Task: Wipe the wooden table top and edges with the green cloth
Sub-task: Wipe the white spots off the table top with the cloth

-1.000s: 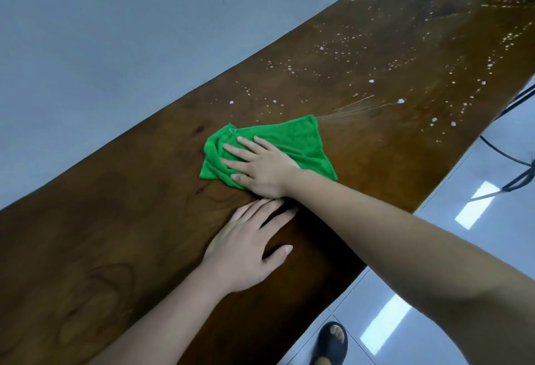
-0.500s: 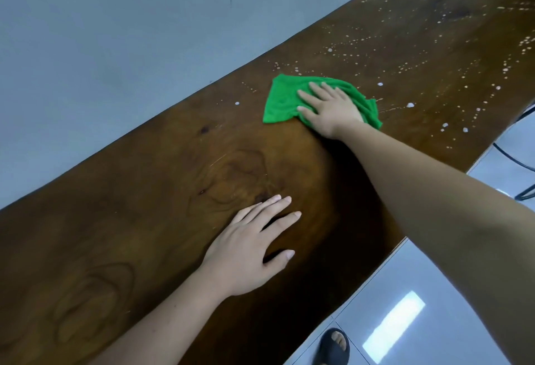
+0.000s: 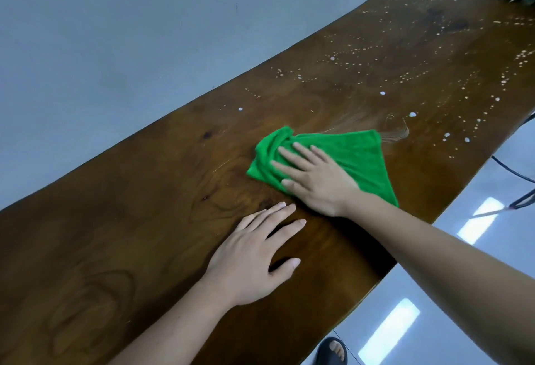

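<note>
Our right-hand grip (image 3: 315, 179): no pinch, fingers spread wide, palm flat pressing crumpled green microfibre cloth (image 3: 341, 156) onto dark brown wooden worktop (image 3: 144, 234), mid-top. Spread likely gives wide contact for wiping. Our left hand (image 3: 254, 257), at 7 o'clock from cloth, splayed flat on bare wood, holding nothing; probably bracing. White droplets (image 3: 382, 93) toward 1 o'clock unwiped.

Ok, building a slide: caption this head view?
Right hand presses green cloth across droplet-speckled wooden table; left hand braces.
</note>
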The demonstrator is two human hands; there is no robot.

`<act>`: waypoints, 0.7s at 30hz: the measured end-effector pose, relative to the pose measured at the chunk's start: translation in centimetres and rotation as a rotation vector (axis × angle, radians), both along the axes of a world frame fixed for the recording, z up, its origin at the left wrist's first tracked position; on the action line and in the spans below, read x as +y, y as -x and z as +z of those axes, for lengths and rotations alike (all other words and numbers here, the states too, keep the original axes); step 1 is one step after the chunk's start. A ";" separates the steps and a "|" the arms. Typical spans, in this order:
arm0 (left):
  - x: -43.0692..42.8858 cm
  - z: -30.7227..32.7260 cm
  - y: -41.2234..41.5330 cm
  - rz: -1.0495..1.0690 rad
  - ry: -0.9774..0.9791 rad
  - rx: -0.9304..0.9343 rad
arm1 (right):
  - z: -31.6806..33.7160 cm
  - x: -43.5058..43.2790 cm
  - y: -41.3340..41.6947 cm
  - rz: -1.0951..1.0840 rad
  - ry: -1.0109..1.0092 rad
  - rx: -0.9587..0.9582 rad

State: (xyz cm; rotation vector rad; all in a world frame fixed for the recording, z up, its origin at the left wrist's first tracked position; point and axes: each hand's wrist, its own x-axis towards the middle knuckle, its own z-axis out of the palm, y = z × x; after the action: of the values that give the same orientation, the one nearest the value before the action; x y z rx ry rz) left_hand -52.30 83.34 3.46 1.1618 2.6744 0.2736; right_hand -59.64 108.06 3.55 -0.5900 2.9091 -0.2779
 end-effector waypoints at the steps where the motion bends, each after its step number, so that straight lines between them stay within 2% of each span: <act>1: 0.0 0.0 0.0 -0.002 0.000 0.000 | 0.1 -1.3 0.8 0.076 0.008 -0.005; 4: -0.1 0.0 0.0 -0.014 -0.019 0.009 | 0.3 -5.1 4.8 0.225 0.017 -0.002; 8: -0.2 0.0 0.1 -0.021 -0.033 0.004 | 0.5 -9.3 11.9 0.241 0.008 -0.027; 14: 0.1 0.7 0.0 0.002 -0.014 -0.045 | 0.9 -9.2 20.4 0.051 -0.007 -0.055; 21: 0.1 0.8 0.2 0.002 -0.005 -0.029 | 1.1 -0.4 23.2 -0.256 -0.007 -0.018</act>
State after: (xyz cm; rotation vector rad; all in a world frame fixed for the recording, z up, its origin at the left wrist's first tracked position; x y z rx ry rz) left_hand -52.50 83.47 4.22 1.1477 2.6523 0.2957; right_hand -82.87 107.67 4.66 -0.2113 2.9647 -0.3023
